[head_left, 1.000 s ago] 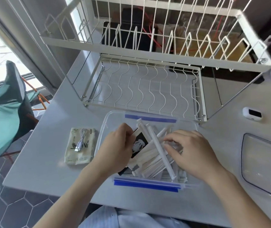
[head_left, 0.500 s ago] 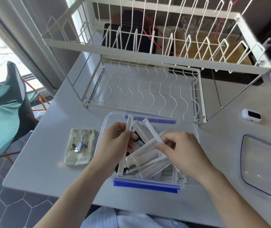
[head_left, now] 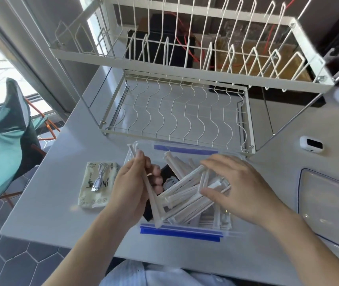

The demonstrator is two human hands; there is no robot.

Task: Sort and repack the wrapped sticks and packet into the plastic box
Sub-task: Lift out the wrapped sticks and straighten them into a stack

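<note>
The left hand (head_left: 131, 188) pinches one wrapped stick (head_left: 148, 186) upright for sorting, while the right hand (head_left: 232, 188), fingers spread, steadies the pile in the plastic box (head_left: 181, 150).

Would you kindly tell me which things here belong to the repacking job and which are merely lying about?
Job: white paper-wrapped sticks; clear plastic box with blue strips; beige cable packet.
Lying about: white wire dish rack; small white device; clear lid.
</note>
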